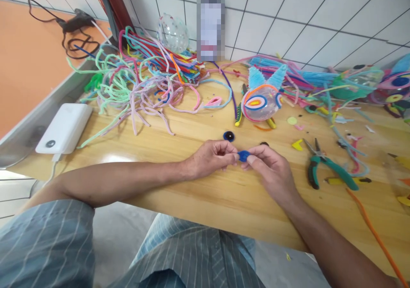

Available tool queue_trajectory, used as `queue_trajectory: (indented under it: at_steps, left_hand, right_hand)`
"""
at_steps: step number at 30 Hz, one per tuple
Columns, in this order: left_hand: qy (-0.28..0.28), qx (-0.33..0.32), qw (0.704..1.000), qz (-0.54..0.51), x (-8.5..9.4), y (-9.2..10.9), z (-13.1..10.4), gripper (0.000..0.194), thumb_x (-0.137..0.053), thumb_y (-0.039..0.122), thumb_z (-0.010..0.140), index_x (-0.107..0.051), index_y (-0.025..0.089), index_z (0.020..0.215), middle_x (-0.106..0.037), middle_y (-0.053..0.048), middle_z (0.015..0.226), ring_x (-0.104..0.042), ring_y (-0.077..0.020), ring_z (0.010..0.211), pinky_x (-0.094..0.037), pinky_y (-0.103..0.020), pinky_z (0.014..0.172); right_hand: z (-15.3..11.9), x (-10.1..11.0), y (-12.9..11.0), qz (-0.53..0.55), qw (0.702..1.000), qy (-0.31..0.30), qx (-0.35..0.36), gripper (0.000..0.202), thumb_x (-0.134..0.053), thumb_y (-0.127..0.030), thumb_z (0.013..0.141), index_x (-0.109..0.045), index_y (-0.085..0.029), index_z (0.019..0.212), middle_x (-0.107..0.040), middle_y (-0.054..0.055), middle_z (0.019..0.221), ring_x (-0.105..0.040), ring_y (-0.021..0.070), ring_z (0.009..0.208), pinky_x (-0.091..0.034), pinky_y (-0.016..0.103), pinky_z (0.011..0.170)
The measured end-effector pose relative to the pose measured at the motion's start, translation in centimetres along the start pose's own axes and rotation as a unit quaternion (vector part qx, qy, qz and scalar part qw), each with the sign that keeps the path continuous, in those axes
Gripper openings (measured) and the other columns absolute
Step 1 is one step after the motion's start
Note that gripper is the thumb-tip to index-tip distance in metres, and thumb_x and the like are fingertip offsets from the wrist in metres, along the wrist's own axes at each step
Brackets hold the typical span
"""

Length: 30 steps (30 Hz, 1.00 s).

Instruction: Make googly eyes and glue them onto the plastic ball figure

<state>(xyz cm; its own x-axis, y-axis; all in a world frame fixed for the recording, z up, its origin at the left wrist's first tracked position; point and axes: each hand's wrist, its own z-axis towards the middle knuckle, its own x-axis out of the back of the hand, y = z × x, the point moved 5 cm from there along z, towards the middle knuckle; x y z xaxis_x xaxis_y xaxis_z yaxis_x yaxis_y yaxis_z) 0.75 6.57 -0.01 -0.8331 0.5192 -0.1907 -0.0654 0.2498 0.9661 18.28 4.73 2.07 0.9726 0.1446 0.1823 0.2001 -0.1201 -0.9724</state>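
Note:
A small dark blue coil of pipe cleaner is pinched between both hands, just above the wooden table. My left hand grips its left edge with thumb and forefinger. From the right side, my right hand closes its thumb and fingers on the same coil. Beyond my left fingertips lies a round black disc with a blue rim. Another dark round piece is partly hidden behind my right hand. Farther back sits a clear ball with fuzzy blue ears and coiled oval eyes.
Pliers with teal handles rest open at the right, by a yellow cutter. Piles of pipe cleaners spread at the back left. A white power bank lies at the left, and a phone leans on the tiled wall.

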Motion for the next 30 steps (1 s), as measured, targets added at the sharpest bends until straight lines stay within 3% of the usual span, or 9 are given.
queue_trajectory:
  at_steps: [7, 15, 23, 30]
  left_hand:
    - [-0.001, -0.008, 1.000, 0.010, -0.23, -0.25, -0.20, 0.034, -0.074, 0.046, 0.088, -0.066, 0.013, 0.087, -0.062, 0.001, 0.074, -0.051, -0.0070, 0.062, -0.042, -0.021, 0.059]
    - [-0.018, -0.017, 1.000, 0.005, -0.53, -0.09, -0.22, 0.024, -0.071, 0.037, 0.087, -0.065, 0.014, 0.084, -0.056, 0.005, 0.069, -0.046, -0.0062, 0.060, -0.038, -0.021, 0.058]
    - [-0.005, -0.020, 0.999, 0.026, -0.49, -0.21, -0.21, 0.027, -0.072, 0.041, 0.086, -0.066, 0.015, 0.084, -0.058, 0.004, 0.071, -0.046, -0.0073, 0.063, -0.038, -0.022, 0.061]
    - [-0.009, -0.028, 0.999, 0.041, -0.64, -0.23, -0.26, 0.021, -0.070, 0.035, 0.086, -0.065, 0.014, 0.083, -0.062, 0.002, 0.074, -0.051, -0.0083, 0.067, -0.041, -0.022, 0.064]
  right_hand:
    - [0.13, -0.53, 0.07, -0.035, 0.998, -0.042, -0.009, 0.020, -0.075, -0.040, 0.083, -0.073, -0.021, 0.086, -0.073, 0.001, 0.072, -0.067, 0.0163, 0.067, -0.056, 0.030, 0.067]
    - [-0.27, -0.24, 0.07, -0.107, 0.994, -0.006, 0.026, 0.016, -0.074, -0.036, 0.082, -0.070, -0.022, 0.075, -0.069, -0.001, 0.064, -0.059, 0.0133, 0.057, -0.046, 0.026, 0.055]
    - [-0.14, -0.37, -0.45, -0.083, 0.996, -0.015, 0.030, 0.014, -0.071, -0.036, 0.086, -0.073, -0.022, 0.083, -0.072, 0.000, 0.070, -0.066, 0.0157, 0.065, -0.053, 0.028, 0.065]
    - [-0.07, -0.29, -0.07, -0.103, 0.994, -0.003, 0.032, 0.014, -0.070, -0.035, 0.085, -0.069, -0.022, 0.079, -0.070, -0.001, 0.065, -0.064, 0.0145, 0.059, -0.050, 0.027, 0.060]
